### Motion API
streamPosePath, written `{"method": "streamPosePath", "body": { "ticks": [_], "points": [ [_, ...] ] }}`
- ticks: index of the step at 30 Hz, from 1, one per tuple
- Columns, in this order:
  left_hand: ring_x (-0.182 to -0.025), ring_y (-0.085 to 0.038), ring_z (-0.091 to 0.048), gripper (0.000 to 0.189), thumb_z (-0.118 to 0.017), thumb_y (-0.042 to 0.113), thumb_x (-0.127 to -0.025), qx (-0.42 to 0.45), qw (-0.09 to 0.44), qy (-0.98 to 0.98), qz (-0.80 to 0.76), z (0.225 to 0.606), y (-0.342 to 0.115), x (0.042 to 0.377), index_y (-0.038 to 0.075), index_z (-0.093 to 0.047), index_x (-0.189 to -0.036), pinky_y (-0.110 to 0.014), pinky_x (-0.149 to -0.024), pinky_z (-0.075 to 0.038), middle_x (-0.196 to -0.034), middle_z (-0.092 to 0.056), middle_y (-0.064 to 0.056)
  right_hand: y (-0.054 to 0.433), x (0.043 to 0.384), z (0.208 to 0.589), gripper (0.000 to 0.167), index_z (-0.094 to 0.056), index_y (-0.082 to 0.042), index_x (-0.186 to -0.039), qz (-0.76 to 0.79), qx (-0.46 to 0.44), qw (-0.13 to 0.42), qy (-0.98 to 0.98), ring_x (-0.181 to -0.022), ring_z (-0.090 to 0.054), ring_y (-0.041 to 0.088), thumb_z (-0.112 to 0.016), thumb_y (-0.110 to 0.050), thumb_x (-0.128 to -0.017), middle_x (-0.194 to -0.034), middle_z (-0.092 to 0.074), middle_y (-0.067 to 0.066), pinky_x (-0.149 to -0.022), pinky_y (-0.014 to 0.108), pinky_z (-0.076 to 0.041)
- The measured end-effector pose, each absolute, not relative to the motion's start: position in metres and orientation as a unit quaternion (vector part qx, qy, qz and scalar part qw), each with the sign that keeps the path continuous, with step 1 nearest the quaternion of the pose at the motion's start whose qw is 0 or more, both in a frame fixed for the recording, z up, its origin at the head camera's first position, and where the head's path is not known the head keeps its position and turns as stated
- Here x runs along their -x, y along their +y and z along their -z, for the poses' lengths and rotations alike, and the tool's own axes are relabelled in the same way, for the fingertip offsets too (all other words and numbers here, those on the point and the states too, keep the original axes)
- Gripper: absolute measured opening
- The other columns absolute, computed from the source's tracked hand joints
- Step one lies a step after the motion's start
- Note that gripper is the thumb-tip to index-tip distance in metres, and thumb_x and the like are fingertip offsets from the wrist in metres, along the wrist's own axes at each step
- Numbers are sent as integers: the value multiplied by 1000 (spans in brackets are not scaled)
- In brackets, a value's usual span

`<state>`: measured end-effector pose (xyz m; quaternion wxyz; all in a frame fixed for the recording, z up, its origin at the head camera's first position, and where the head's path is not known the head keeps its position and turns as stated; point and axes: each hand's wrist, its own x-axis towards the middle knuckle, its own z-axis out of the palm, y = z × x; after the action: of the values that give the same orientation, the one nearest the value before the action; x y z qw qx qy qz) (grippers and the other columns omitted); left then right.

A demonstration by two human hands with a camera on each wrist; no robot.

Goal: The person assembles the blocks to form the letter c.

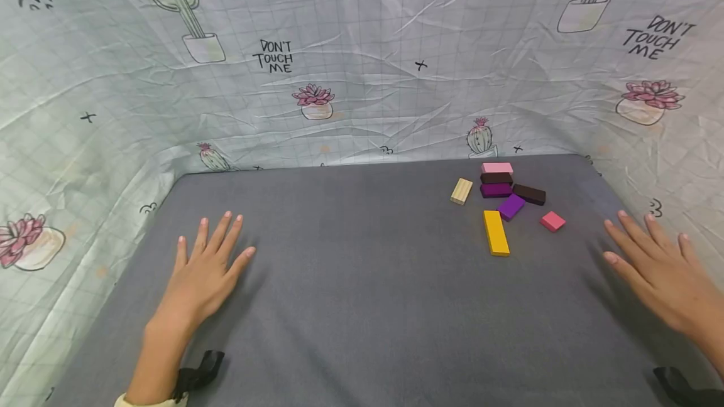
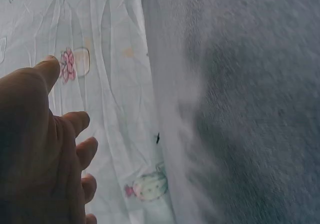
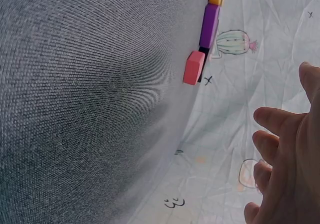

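My left hand is spread over the left side of the grey table, fingers straight and holding nothing. On the far right my right hand is spread likewise, nothing in it. Closest to it lies a short coral-pink block. Left of that are a yellow block, a violet block and a dark brown block. Behind them a dark purple block, another dark brown block and a light pink block line up front to back. A pale wooden block lies apart to their left.
A wrinkled white cloth with cactus drawings hangs behind the table and along both sides. Black straps show at the left wrist and at the right wrist.
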<state>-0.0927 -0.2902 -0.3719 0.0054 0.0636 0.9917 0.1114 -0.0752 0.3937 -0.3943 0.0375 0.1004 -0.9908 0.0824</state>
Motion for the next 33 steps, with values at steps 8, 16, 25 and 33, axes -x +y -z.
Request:
{"method": "streamPosePath", "body": {
  "ticks": [8,16,25,33],
  "points": [
    [-156,-37,3,71,-39,55,-107,-113,23,986,-121,381,-264,106,21,-16,-165,-66,-118,9,-171,-10,-4,390,75,393,68,-5,-12,-164,-75,-102,27,-992,-150,27,31,-39,-35,-111,-168,4,20,-111,61,26],
    [-157,-30,-2,73,-40,60,-105,-190,29,972,-132,387,-219,121,26,-18,-165,-61,-121,3,-170,-15,4,386,80,391,66,-8,-11,-164,-88,-102,24,-991,-151,26,33,-39,-35,-111,-168,1,21,-111,63,26],
    [-157,-21,0,73,-28,68,-104,-297,39,945,-129,383,-156,137,30,-14,-165,-57,-123,-1,-170,-12,10,387,80,391,67,-7,-11,-164,-83,-102,15,-991,-151,25,36,-39,-35,-111,-168,3,21,-111,64,25],
    [-157,-17,5,72,-28,68,-103,-364,46,922,-125,389,-107,156,33,-12,-165,-56,-124,-3,-171,-9,11,385,83,388,66,-10,-11,-164,-86,-109,12,-990,-152,22,37,-40,-36,-110,-168,1,20,-112,62,25]
  ]
}}
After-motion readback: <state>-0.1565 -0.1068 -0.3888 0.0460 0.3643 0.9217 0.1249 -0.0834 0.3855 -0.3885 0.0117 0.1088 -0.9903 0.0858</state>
